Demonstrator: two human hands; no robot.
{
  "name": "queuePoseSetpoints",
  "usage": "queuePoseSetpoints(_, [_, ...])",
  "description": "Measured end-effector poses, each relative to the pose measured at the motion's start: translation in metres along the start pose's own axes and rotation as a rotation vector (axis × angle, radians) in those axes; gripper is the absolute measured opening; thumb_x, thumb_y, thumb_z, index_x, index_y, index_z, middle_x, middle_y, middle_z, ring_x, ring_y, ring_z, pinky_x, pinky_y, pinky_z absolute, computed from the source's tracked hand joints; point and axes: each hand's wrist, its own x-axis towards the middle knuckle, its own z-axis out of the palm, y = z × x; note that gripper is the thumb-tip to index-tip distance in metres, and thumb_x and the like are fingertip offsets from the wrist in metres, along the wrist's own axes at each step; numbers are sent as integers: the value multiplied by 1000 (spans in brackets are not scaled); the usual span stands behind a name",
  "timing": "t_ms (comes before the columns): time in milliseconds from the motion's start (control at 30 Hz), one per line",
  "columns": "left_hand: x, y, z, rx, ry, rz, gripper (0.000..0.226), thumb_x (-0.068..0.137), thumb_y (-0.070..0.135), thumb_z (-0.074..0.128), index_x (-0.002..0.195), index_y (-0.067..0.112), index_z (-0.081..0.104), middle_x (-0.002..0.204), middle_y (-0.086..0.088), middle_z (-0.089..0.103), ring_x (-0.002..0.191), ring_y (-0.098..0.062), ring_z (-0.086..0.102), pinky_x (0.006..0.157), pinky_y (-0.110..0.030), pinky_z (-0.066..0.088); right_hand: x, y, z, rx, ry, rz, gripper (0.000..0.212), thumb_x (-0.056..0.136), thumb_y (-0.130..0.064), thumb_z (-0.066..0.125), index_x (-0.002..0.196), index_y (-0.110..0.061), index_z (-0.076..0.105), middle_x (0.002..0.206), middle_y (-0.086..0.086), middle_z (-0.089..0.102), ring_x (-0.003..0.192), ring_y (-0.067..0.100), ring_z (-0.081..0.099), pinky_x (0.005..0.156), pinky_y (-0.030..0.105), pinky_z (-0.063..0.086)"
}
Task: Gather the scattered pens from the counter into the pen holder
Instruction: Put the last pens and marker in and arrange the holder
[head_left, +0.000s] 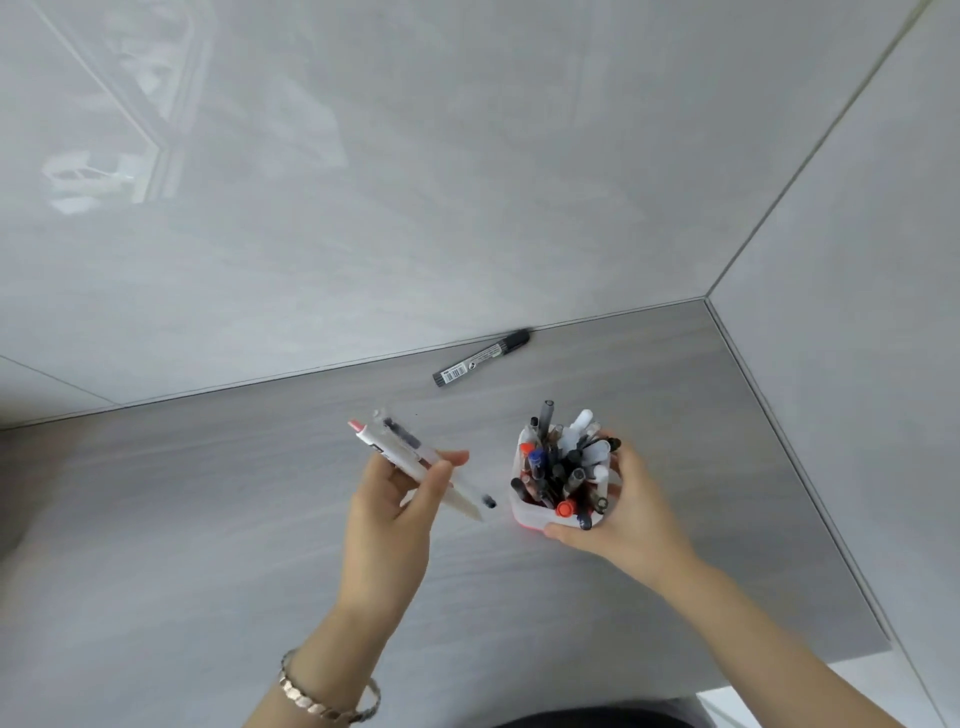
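While the right hand (618, 512) was wrapped around the white pen holder (540, 512), steadying it on the grey counter (208, 519), a small bundle of pens (415, 462) was gripped between thumb and fingers of the left hand (395, 514). The bundle was held just left of the holder, slanted, its lower tips aimed toward the holder's near rim but not yet over it. The step in hand was judged to be the delivery of these pens into the holder. The holder was seen to be crowded with pens and markers standing at all angles, so a gap among them would probably have to be found, and the bundle tipped more upright, for the next move. One black marker (480, 358) was left lying on the counter, close against the back wall (415, 182) and well beyond the holder. A bracelet (324, 696) was worn on the left wrist. Nothing was seen between the bundle and the holder
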Motion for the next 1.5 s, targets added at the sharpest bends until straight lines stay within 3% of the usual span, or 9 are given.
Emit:
queuePoseSetpoints(200, [-16,-3,13,13,-57,83,14,86,1,57,85,14,61,83,8,70,79,1,63,64,-8,49,-5,6,10,-11,-22,-7,84,55,-11,89,108,-47,35,120,-20,53,96,-18,57,72,4,48])
queuePoseSetpoints(367, [-13,2,18,35,-71,133,22,86,1,57,79,21,55,79,-2,64,71,-1,60,64,-10,50,-6,7,9,-15,-23,-12,88,54,-12,89,113,-48,34,124,-16,54,99,-11,60,74,8,51])
queuePoseSetpoints(533, [-11,-7,21,58,-124,167,28,85,1,58,80,28,56,75,21,72,80,-1,68,72,-15,54,-7,3,9,-8,-8,-3,93,40,-40,84,119,-38,35,118,-21,55,98,-13,59,80,16,50])
queuePoseSetpoints(767, [-17,-28,26,358,-182,203,8,86,14,61,81,20,64,81,0,71,80,-16,64,75,-28,52,-6,5,9,-22,-12,15,98,41,-43,88,124,-34,36,115,-20,59,100,-9,61,87,24,52])
queuePoseSetpoints(867, [-16,-12,22,159,-82,155,24,90,3,50,80,23,57,81,20,67,74,-1,60,70,-12,46,-5,10,9,-25,-9,26,95,44,-35,89,122,-38,36,118,-16,60,102,-1,64,90,36,54])
queuePoseSetpoints(1000, [-15,5,14,-30,-2,98,25,89,3,51,82,27,57,67,2,45,55,-5,38,55,-10,37,-3,14,10,-25,-11,21,94,46,-32,89,122,-41,35,119,-13,61,103,4,65,91,43,54])
queuePoseSetpoints(1100, [-12,9,16,26,-29,120,17,82,12,65,83,28,61,63,0,41,46,-5,29,47,-10,30,-2,14,10,-23,-7,12,94,46,-35,90,123,-37,35,117,-12,63,102,6,66,90,44,55])
queuePoseSetpoints(1300, [-3,7,23,143,5,204,32,77,9,70,64,37,62,69,11,59,55,6,49,55,-8,37,-4,13,8,-23,-10,-6,87,47,-28,89,114,-49,36,120,-14,57,103,-4,61,89,31,54])
queuePoseSetpoints(1500, [-19,-8,34,334,-149,293,19,74,7,73,59,14,65,61,16,52,56,4,50,51,-6,33,-1,19,9,-25,-15,-13,91,51,-18,90,121,-36,35,124,-6,58,103,1,64,88,29,55])
